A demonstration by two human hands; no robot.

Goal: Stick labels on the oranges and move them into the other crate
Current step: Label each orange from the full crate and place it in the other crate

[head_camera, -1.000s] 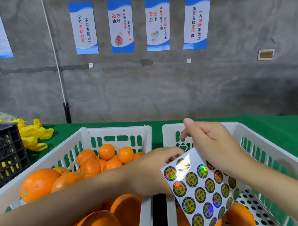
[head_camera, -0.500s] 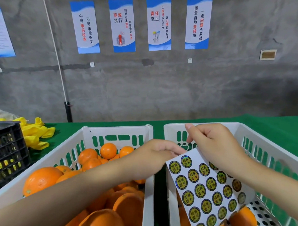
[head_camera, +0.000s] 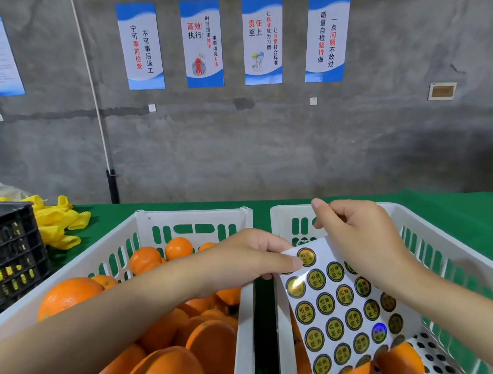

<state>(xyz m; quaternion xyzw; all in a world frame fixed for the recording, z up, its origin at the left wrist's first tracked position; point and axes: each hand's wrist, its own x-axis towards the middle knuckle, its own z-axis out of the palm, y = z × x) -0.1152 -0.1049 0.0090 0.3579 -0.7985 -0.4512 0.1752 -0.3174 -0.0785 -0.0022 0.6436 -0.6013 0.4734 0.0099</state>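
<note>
The sheet of round gold labels hangs tilted between both hands; it carries rows of labels, and the corner label sits at its upper left corner. The left hand reaches in from the sheet's left and pinches that upper left corner, thumb on top with its tip touching the corner label, the other fingers curled under the sheet; whether the label is lifting off cannot be told. The right hand grips the sheet's upper right edge, back of the hand toward the camera, fingers curled, the forefinger bent above the sheet's top. Under and behind the sheet stands the right crate, white and slotted; a few oranges lie in it at the sheet's lower edge. Just left of the sheet stands the left crate, white too, heaped with more oranges. Both crates rest on a green cloth that runs behind the sheet. Far left of the sheet are a black crate and yellow nets; high above the sheet, posters hang on a grey wall.
</note>
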